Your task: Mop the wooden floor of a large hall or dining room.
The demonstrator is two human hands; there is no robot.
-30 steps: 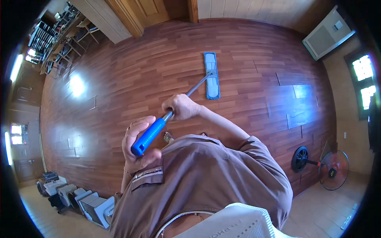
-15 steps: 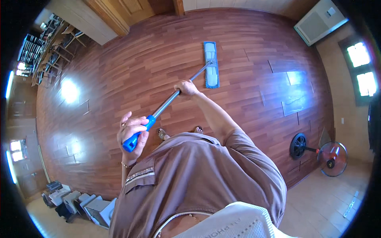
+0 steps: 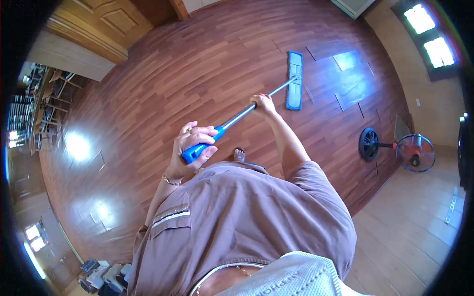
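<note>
A flat floor mop [image 3: 294, 93] with a light blue rectangular head lies on the brown wood-plank floor [image 3: 197, 64], ahead and slightly right of me. From its middle a silver pole slants back toward my chest and ends in a blue grip. Around that blue grip my left hand [image 3: 193, 145] is closed, thumb and fingers wrapped, a bracelet on the wrist. Farther down the pole my right hand [image 3: 262, 103] is closed on the metal part, with that arm stretched out. One sandalled foot [image 3: 239, 155] shows below the pole.
To the right, a fan [image 3: 415, 153] with a black round base [image 3: 369, 144] stands by the floor's edge. A wooden door [image 3: 116, 22] is at the far left, with desks and chairs [image 3: 52, 106] along the left side. Several appliances [image 3: 103, 276] stand at the lower left.
The mop head has shifted to the right across the floor, and both hands have moved right with the pole. My view has turned, so the room appears rotated. Both hands keep their hold.
</note>
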